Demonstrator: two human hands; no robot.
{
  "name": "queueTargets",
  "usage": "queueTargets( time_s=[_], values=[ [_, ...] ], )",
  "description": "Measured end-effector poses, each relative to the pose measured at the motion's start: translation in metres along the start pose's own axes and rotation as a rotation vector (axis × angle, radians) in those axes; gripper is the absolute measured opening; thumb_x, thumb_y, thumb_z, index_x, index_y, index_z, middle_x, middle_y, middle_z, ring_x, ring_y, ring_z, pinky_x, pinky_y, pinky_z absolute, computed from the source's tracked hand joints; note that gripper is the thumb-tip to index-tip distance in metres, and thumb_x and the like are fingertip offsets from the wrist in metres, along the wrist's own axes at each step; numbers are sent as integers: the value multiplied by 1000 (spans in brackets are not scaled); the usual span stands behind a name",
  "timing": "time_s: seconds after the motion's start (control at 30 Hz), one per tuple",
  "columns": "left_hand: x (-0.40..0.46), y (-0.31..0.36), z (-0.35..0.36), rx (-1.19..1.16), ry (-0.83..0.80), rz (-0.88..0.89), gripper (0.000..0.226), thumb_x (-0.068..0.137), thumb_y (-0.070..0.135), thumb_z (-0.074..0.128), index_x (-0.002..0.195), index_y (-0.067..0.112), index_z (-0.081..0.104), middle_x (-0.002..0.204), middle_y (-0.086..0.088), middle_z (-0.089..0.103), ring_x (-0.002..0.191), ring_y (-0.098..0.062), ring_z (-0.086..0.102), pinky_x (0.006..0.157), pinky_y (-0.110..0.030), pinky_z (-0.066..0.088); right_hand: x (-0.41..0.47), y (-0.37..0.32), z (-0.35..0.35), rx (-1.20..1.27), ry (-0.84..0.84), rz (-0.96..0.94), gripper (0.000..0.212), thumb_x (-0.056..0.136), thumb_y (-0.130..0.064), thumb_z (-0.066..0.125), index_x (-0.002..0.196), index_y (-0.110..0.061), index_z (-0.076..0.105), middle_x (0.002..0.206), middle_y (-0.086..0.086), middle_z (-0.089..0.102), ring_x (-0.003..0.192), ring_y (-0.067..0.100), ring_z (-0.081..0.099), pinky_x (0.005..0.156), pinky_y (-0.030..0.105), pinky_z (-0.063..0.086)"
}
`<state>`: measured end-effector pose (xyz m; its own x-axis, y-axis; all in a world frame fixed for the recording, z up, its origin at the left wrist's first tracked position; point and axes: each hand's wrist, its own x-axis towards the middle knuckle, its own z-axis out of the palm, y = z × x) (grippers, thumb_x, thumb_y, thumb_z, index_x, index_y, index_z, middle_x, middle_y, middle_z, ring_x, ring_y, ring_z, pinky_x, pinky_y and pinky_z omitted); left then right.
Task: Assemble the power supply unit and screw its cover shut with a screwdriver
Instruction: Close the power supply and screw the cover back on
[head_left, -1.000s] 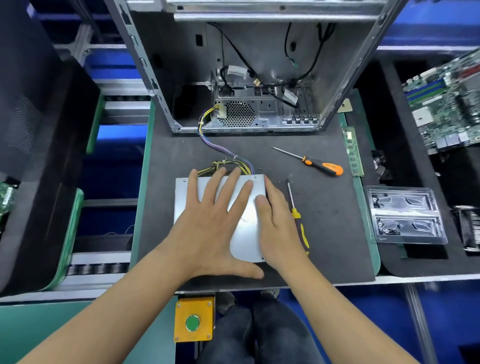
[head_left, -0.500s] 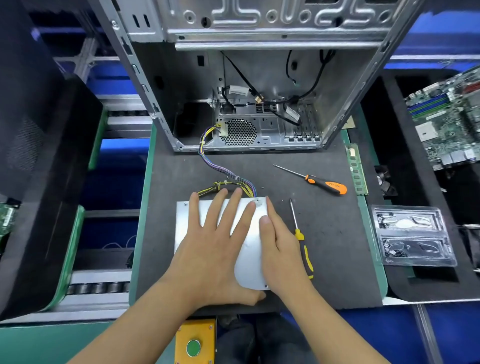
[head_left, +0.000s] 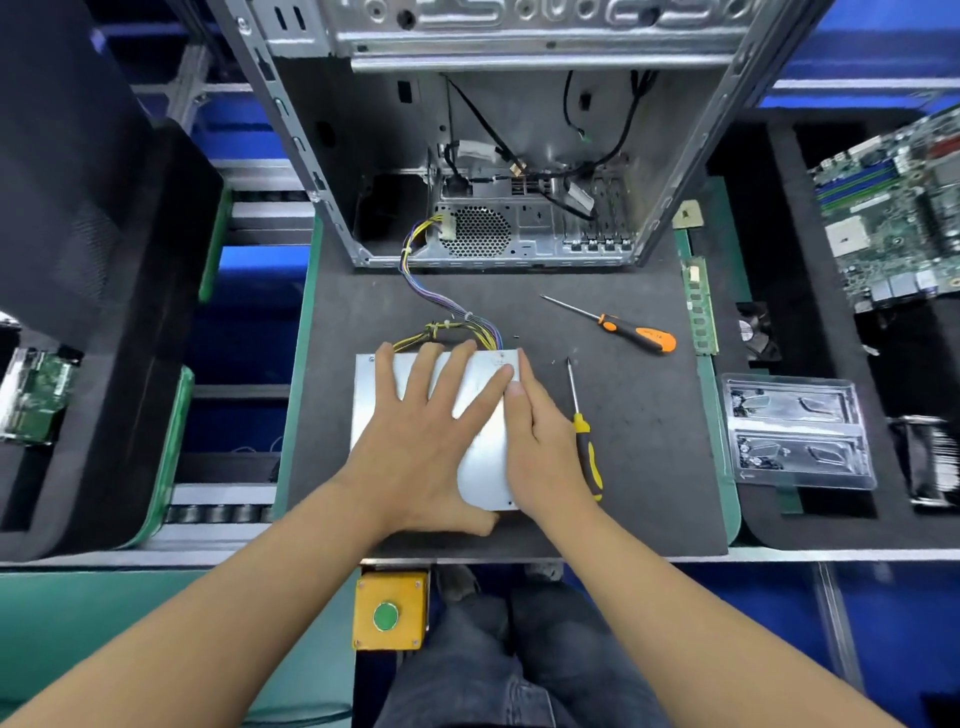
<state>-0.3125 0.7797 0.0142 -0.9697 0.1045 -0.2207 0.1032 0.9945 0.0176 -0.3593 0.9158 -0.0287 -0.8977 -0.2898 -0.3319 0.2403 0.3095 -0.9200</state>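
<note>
Left hand (head_left: 423, 441) spread wide, flat on the power supply cover (head_left: 483, 467). Right hand (head_left: 540, 447) lies straight-fingered along its right edge, yellow screwdriver (head_left: 584, 441) just beside.

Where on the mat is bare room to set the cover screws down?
Bare mat lies between the yellow screwdriver and the green edge strip, below the orange screwdriver. A narrower bare strip lies left of the PSU. Crowded: above the PSU, where the wires lie.
</note>
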Motion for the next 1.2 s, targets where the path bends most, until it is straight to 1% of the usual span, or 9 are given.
queueTargets(
  time_s=[0.13, 0.2, 0.27, 0.43, 0.57, 0.77, 0.97, 1.07, 1.2],
  values=[
    [2, 0, 1, 7, 9, 11, 123, 46, 80, 54, 153, 24, 35, 152, -23, 33, 130, -50, 37, 107, -74, 12, 4, -4, -26, -180, -28, -78, 39, 104, -35, 42, 142, -32, 52, 137, -13, 58, 125, 5, 52, 107, 24, 39],
    [2, 0, 1, 6, -2, 6, 124, 47, 83, 53, 154, 24, 34, 152, -23, 34, 131, -50, 37, 107, -75, 11, 14, -3, -52, -357, 164, -208, 28, 100, -26, 54, 127, -22, 63, 118, -4, 64, 108, 13, 59, 96, 28, 45],
    [2, 0, 1, 10, -9, 5, 126, 48, 87, 52, 155, 24, 33, 153, -23, 34, 132, -49, 36, 107, -76, 10, 25, -1, -73, -447, 286, -172, 19, 93, -30, 66, 108, -17, 64, 98, -4, 56, 94, 18, 56, 85, 35, 47],
    [2, -1, 3, -35, 17, 12, 124, 49, 88, 53, 153, 24, 36, 151, -22, 36, 130, -49, 38, 107, -76, 12, 50, 4, -75, -714, 110, 45, 35, 82, -35, 79, 104, -13, 63, 98, 3, 57, 95, 22, 56, 79, 32, 42],
    [4, -1, 8, -54, 52, 18, 122, 47, 84, 54, 152, 24, 37, 150, -22, 35, 129, -49, 37, 107, -76, 11, 51, 7, -74, -738, 142, 67, 15, 92, -21, 66, 104, -12, 66, 99, 4, 66, 94, 26, 61, 78, 33, 44],
    [4, -2, 8, -75, 56, 24, 123, 47, 84, 54, 152, 24, 36, 151, -22, 34, 131, -50, 35, 106, -77, 12, 52, 2, -78, -605, 125, 71, 26, 95, -12, 48, 116, -13, 62, 91, 7, 63, 90, 30, 55, 79, 39, 49],
    [3, -3, 6, -89, 50, 29, 121, 49, 84, 52, 152, 23, 37, 151, -23, 35, 131, -50, 35, 106, -77, 12, 61, 1, -81, -552, 227, 137, 27, 102, -28, 41, 85, -10, 52, 74, 9, 58, 77, 34, 52, 69, 41, 43],
    [3, -3, 5, -87, 44, 32, 120, 50, 85, 51, 152, 22, 37, 151, -23, 35, 131, -50, 35, 106, -78, 12, 62, 3, -84, -622, 250, 184, 46, 101, -48, 35, 73, -15, 51, 73, 8, 59, 80, 34, 51, 70, 41, 45],
    [3, -3, 2, -88, 33, 35, 120, 50, 86, 51, 152, 22, 37, 150, -24, 35, 131, -50, 36, 107, -77, 11, 64, 8, -86, -710, 197, 152, 49, 102, -51, 30, 77, -25, 62, 82, 0, 68, 87, 29, 58, 79, 42, 49]
  ],
)
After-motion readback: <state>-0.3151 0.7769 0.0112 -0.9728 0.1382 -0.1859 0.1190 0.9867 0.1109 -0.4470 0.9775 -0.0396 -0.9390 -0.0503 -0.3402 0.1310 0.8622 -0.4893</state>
